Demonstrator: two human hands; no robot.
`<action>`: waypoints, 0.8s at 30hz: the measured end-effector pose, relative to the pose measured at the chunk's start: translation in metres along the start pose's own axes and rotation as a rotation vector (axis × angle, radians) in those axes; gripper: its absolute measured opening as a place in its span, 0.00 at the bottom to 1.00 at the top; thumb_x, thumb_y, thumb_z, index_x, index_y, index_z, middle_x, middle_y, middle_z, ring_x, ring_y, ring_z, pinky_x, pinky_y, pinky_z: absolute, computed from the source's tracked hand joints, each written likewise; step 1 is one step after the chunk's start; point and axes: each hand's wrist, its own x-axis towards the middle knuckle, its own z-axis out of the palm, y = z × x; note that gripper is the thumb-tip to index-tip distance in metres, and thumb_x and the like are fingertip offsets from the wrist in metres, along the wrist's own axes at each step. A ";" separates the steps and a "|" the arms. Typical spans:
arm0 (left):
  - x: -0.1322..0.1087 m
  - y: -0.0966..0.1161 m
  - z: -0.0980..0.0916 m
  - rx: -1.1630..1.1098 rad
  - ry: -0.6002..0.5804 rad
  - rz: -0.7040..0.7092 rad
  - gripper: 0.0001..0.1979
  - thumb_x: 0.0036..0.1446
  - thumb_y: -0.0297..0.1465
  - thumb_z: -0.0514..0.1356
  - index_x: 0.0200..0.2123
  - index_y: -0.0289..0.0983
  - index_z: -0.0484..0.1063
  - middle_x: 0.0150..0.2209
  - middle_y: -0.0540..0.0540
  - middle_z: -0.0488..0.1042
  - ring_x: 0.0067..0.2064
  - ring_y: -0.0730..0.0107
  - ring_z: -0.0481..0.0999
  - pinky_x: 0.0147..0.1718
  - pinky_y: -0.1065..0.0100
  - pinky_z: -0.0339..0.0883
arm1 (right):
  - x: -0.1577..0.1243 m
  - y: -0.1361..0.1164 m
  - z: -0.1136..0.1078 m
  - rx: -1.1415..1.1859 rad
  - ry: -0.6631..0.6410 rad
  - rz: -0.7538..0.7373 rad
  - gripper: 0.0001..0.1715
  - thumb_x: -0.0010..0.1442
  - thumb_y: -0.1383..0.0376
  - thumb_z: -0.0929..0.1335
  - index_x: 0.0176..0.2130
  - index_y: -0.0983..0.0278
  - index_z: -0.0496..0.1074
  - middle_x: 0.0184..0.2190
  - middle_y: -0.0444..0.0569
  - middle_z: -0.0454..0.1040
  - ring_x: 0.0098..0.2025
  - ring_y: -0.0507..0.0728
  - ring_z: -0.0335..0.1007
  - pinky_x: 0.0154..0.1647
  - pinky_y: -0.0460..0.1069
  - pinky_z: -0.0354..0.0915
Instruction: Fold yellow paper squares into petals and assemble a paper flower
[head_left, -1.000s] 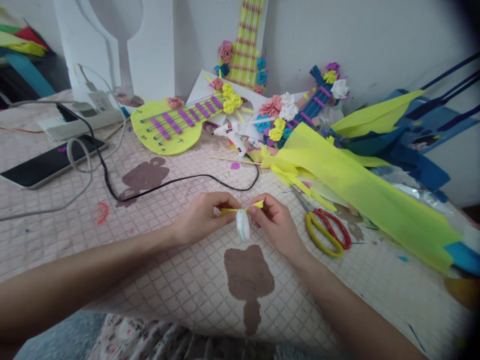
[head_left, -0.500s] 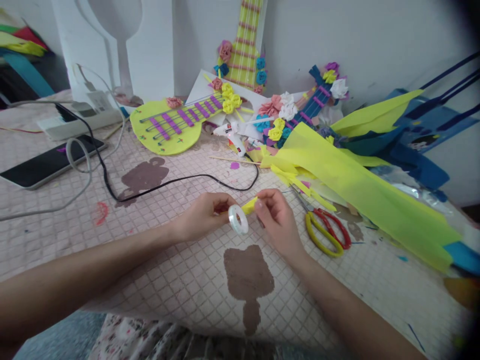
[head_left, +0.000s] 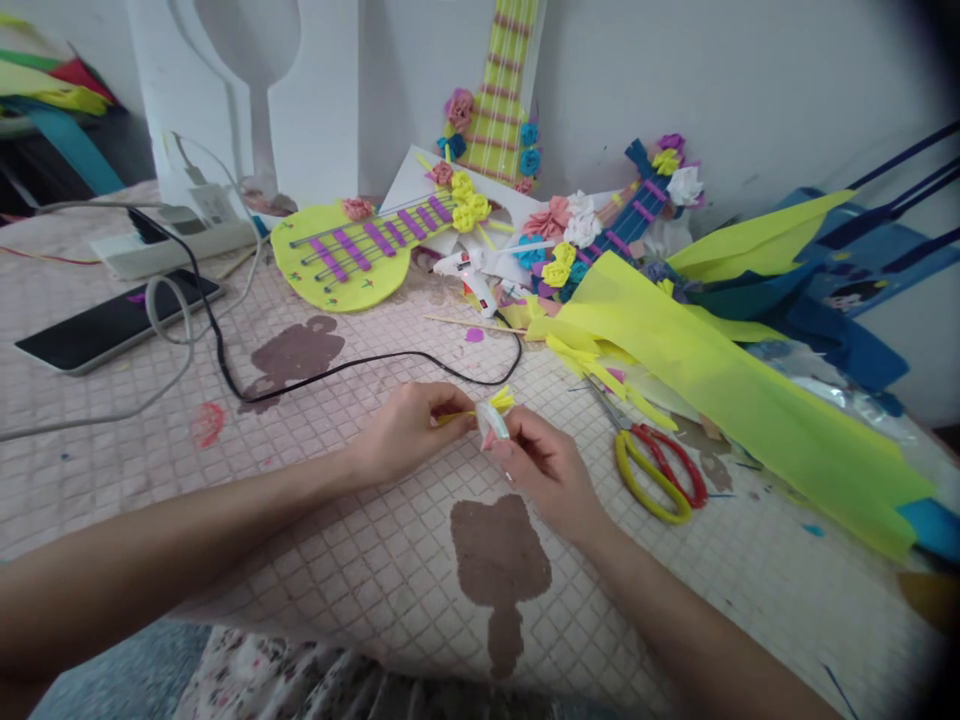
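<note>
My left hand (head_left: pixel 409 430) is closed in a pinch on a small strip of yellow paper (head_left: pixel 501 400), whose fringed end stands up past the fingertips. My right hand (head_left: pixel 551 465) grips a small roll of clear tape (head_left: pixel 491 427) between thumb and fingers. The roll is turned nearly edge-on and sits against the yellow paper, partly in front of it. Both hands are close together above the quilted table cover (head_left: pixel 360 560). To the right of my right hand lie scissors (head_left: pixel 651 475) with one red and one yellow handle.
A white glue gun (head_left: pixel 472 280) with a black cord (head_left: pixel 360 358) lies ahead. Behind are a yellow paper guitar (head_left: pixel 352 260), paper flowers (head_left: pixel 559 240) and long yellow sheets (head_left: pixel 720 390). A phone (head_left: pixel 112 325) and power strip (head_left: pixel 172 245) lie left.
The tape roll, which hung face-on by my left fingers, is now turned edge-on in my right hand. My right fingers have moved off the yellow paper. The view has shifted slightly left.
</note>
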 end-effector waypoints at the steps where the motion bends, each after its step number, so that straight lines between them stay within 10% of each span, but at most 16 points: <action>1: 0.000 0.001 0.000 -0.021 -0.015 -0.016 0.08 0.55 0.32 0.58 0.32 0.35 0.75 0.29 0.49 0.78 0.30 0.73 0.75 0.31 0.72 0.67 | 0.000 0.003 -0.001 0.075 -0.011 0.041 0.14 0.62 0.56 0.63 0.30 0.62 0.67 0.23 0.41 0.58 0.25 0.50 0.53 0.25 0.47 0.53; 24: 0.007 -0.002 -0.009 -0.485 -0.235 -0.175 0.09 0.53 0.32 0.61 0.35 0.31 0.74 0.33 0.44 0.78 0.34 0.71 0.77 0.39 0.66 0.71 | -0.001 0.001 0.000 -0.152 -0.025 -0.070 0.19 0.59 0.61 0.65 0.22 0.61 0.54 0.20 0.39 0.54 0.23 0.50 0.51 0.24 0.47 0.50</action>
